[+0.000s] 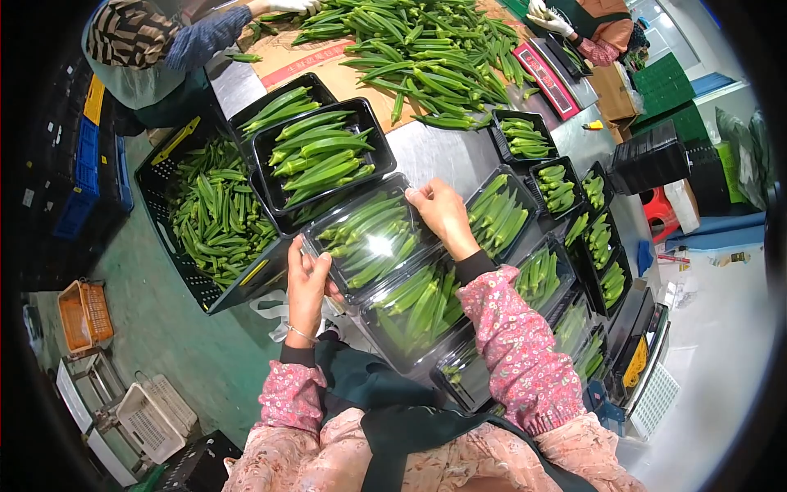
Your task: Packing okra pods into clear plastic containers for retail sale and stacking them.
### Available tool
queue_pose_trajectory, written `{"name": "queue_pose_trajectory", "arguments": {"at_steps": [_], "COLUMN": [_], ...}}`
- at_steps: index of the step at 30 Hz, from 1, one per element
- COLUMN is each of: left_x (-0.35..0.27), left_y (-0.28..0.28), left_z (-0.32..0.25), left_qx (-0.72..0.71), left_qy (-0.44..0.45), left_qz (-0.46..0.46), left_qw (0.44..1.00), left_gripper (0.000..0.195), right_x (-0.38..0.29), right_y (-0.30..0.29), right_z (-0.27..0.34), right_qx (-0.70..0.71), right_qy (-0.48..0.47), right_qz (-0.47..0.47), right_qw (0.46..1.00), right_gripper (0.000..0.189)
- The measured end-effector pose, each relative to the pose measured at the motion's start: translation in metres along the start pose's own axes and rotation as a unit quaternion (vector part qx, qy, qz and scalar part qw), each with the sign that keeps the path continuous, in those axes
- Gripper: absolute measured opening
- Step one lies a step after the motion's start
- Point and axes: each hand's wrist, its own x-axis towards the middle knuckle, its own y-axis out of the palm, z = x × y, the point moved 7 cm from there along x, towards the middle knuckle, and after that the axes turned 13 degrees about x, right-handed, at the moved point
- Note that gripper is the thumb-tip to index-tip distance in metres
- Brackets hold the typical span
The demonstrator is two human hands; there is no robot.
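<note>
A clear plastic lid covers a black tray of okra in front of me, with glare across its middle. My left hand grips the near left edge, thumb on top; the fingers beneath are partly hidden. At the far right corner, my right hand pinches the lid's rim between thumb and fingers. Whether the lid is fully seated cannot be told. Closer to my body, another covered okra tray touches this one. Beyond it, an uncovered black tray of okra rests partly over a second open tray.
Loose okra is heaped on cardboard at the far side, beside a red digital scale. Several packed trays line the right. A black crate of okra stands left. Two co-workers' gloved hands are across the table.
</note>
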Motion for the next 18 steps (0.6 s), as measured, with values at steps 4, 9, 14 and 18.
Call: {"name": "queue_pose_trajectory", "arguments": {"at_steps": [4,9,14,18], "left_x": [0.009,0.037,0.042,0.032], "left_y": [0.001,0.002,-0.004,-0.001], "left_z": [-0.003,-0.008,-0.009,-0.007], "left_qx": [0.016,0.097,0.066,0.073], "left_qy": [-0.003,0.047,0.028,0.031], "left_qz": [0.001,0.019,0.036,0.039], "left_qw": [1.0,0.994,0.997,0.996], "left_gripper": [0.057,0.059,0.061,0.059], "right_x": [-0.002,0.008,0.011,0.014], "right_y": [0.001,0.004,0.008,-0.001], "right_z": [0.017,0.017,0.02,0.01], "right_qx": [-0.059,-0.079,-0.059,0.016], "right_qy": [0.007,0.01,0.0,-0.06], "right_qz": [0.007,-0.007,-0.016,-0.011], "right_qw": [0.998,0.997,0.998,0.998], "right_gripper": [0.037,0.038,0.032,0.035]}}
